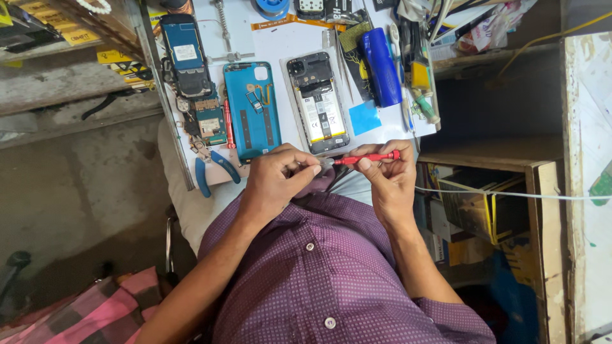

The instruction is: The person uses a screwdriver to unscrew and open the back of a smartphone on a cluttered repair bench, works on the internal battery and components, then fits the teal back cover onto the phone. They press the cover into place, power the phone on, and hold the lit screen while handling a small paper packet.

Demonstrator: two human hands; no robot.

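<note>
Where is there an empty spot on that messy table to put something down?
One bare white patch lies above the teal back cover and the opened phone. Everywhere else is crowded: the blue cylinder tool, pliers and circuit boards.

opened phone [317,105] on worktop [287,38], back cover [252,108] left of it | screwdriver [368,158] between both hands, near edge | pliers [213,169] far left
</note>
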